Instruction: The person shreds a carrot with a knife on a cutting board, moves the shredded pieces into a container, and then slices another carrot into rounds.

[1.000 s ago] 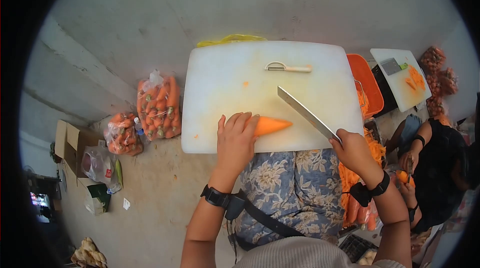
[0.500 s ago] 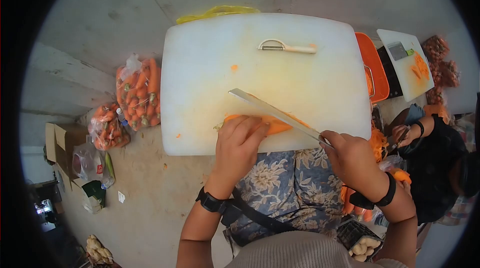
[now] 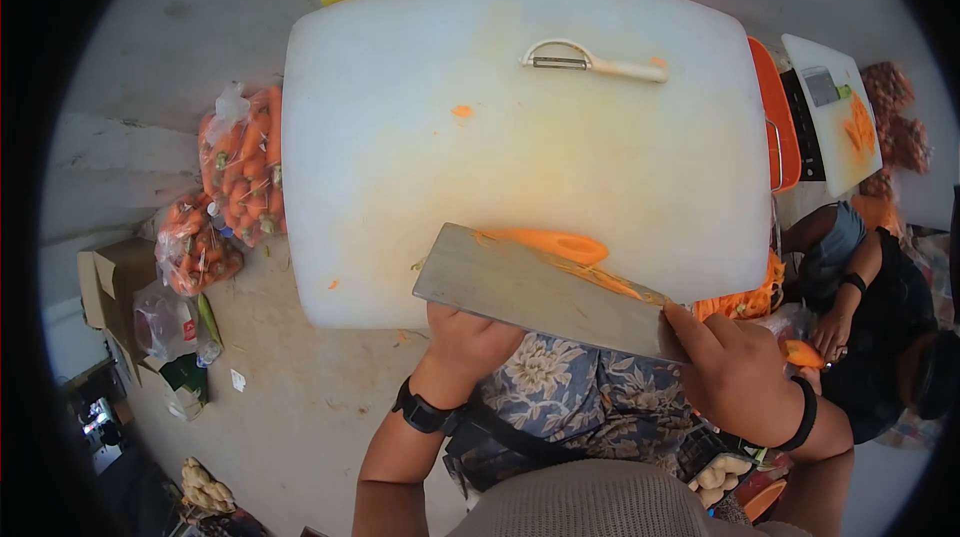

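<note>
My right hand [image 3: 735, 372] is closed around the handle end of a wide cleaver [image 3: 530, 292], whose blade lies tilted flat over the near edge of the white cutting board [image 3: 400, 157]. Thin carrot shreds cling along the blade's upper edge. Just beyond it a peeled carrot [image 3: 560, 241] with a sliced face rests on the board, partly covered by the blade. My left hand [image 3: 465, 339] is below the blade's left half at the board's edge; its fingers are hidden by the steel. A white peeler [image 3: 600, 67] lies at the far side of the board.
Bags of carrots [image 3: 245, 162] stand on the floor to the left, near a cardboard box [image 3: 110, 282]. On the right are an orange bin [image 3: 776, 117], a second cutting board [image 3: 830, 127] with a cleaver on it, and another person [image 3: 880, 307] with a carrot.
The cleaver has turned from edge-on over the carrot to broadside, and has come nearer to me. My left hand has moved down off the carrot. The view has shifted closer to the board.
</note>
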`<state>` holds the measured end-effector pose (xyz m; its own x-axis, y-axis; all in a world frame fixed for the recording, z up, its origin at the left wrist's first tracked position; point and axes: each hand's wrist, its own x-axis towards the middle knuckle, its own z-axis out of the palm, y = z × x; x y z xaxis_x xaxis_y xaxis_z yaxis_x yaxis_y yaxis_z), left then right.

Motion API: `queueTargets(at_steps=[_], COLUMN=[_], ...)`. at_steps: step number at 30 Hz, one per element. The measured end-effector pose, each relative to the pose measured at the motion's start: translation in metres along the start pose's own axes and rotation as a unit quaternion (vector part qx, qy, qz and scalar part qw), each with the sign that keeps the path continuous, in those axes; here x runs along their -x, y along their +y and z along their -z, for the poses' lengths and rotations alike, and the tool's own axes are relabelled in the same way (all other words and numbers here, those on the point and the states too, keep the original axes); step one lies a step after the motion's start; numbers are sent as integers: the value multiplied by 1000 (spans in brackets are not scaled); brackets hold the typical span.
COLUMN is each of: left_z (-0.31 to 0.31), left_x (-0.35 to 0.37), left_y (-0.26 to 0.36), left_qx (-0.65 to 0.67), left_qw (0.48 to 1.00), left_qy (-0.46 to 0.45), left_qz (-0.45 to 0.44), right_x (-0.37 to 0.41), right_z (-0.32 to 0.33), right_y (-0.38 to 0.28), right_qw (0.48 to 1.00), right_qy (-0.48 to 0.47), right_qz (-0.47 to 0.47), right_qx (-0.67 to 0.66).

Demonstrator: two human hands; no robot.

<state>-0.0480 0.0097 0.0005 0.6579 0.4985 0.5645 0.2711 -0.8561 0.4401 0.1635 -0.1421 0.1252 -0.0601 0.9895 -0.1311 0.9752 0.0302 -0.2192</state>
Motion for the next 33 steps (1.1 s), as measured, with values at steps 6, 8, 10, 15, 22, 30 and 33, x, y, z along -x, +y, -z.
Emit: queueTargets(at_steps=[6,8,10,15,22,30,33], left_z=[5,7,10,9,12,5,0], left_x=[9,8,9,14,9,-28,-28], left_y=[-2,-3,-4,-8,-2,4,4], left_qx=[9,-10,4,174,52,-28,-25], left_qw=[995,994,991,964,994,999,999], left_qy=[-73,-86,-112,-142,-85,4,35], left_qz=[68,65,69,144,49,-22,-31], right_x=[0,-2,-5,-9,-26,-70,-74], right_z=[0,1,1,5,-2,-24,-31], right_y=[6,8,9,11,13,3,7], right_qw=[1000,999,999,996,996,997,997], right_qy=[-29,-39,-52,-83,-88,-66,-50], right_qz=[6,8,8,9,20,11,20], right_qx=[-2,8,8,6,-22,-28,-61])
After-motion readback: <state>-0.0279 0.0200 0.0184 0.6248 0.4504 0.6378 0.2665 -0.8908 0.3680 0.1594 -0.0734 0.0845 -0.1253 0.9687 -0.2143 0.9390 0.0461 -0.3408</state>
